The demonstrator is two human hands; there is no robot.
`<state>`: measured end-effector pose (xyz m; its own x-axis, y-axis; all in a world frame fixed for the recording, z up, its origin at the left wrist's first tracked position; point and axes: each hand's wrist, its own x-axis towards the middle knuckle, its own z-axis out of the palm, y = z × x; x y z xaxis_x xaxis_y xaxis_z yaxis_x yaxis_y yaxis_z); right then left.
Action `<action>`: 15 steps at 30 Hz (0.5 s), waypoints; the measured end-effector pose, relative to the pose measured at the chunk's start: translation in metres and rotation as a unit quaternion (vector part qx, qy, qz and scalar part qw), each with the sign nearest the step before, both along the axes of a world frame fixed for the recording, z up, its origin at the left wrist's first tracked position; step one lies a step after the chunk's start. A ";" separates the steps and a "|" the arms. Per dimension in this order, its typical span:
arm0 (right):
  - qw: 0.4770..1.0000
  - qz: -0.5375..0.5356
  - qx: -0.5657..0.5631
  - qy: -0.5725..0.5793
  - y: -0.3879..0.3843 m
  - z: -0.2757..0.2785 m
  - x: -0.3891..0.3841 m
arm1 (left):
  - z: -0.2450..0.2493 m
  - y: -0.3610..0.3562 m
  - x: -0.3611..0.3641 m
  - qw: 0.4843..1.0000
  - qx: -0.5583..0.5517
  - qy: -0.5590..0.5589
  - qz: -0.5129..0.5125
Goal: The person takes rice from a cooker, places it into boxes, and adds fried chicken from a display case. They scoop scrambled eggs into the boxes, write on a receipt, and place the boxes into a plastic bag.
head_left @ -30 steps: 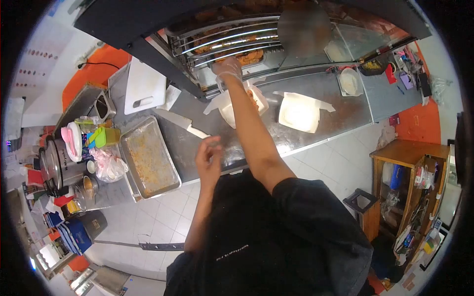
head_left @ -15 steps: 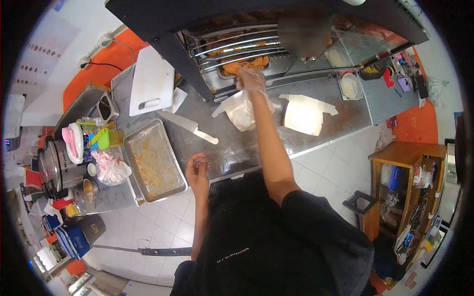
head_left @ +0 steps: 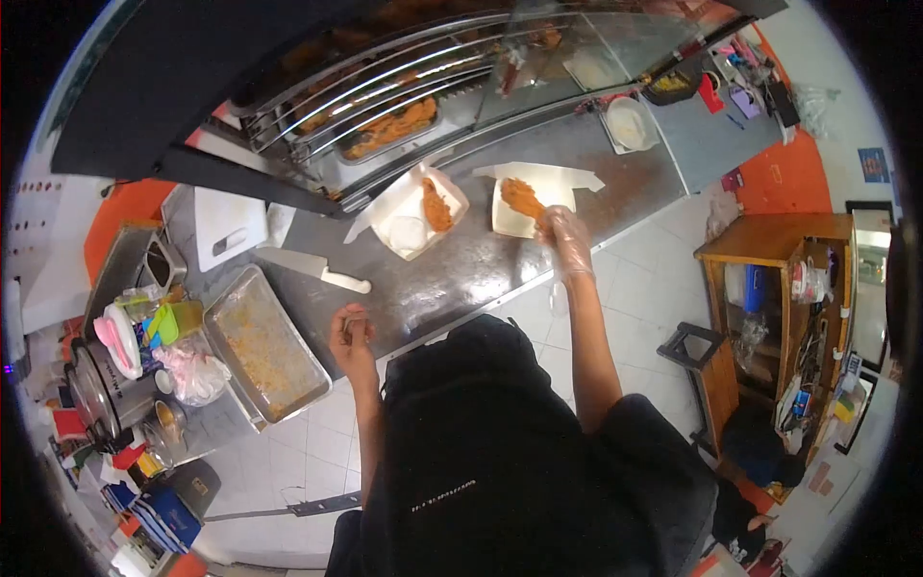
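Observation:
My right hand (head_left: 562, 234), in a clear plastic glove, grips one end of a piece of fried chicken (head_left: 522, 197). The piece lies over the opening of a white paper food box (head_left: 560, 200). To its left another open white box (head_left: 460, 194) holds a piece of fried chicken (head_left: 436, 206) and a white, round bundle (head_left: 408, 233). My left hand (head_left: 352, 329) is raised near the counter's front edge, bare, its fingers curled in with nothing visible in them. Nearest to it is a knife (head_left: 312, 268) with a white handle.
A glass display warmer (head_left: 461, 111) has wire racks and a tray of fried chicken (head_left: 392, 129). At left are a metal tray (head_left: 274, 351) with crumbs, a white cutting board (head_left: 228, 226) and a rice cooker (head_left: 96, 385). A white bowl (head_left: 627, 125) stands at far right.
My right hand has moved from the warmer's tray to the right box, bringing out a piece of fried chicken. The view has shifted; my left hand stays near the counter edge.

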<state>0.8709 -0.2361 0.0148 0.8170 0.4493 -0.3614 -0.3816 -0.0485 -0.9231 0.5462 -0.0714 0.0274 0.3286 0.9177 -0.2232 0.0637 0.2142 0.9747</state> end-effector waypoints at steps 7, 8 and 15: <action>0.966 -0.109 -0.234 0.012 -0.028 -0.072 0.038 | -0.001 -0.003 0.041 0.999 -0.017 0.000 -0.047; 0.967 -0.106 -0.231 0.013 -0.027 -0.078 0.040 | -0.002 -0.003 0.043 0.999 -0.014 0.002 -0.045; 0.788 0.114 -0.527 -0.298 -0.015 -0.037 0.055 | -0.002 -0.007 0.039 0.998 0.005 0.030 -0.057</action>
<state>0.9255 -0.2511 -0.0217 0.9244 0.3152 -0.2146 0.2330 -0.9124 -0.3365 0.5848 -0.0780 0.0251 0.4175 0.8772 -0.2373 0.1465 0.1928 0.9703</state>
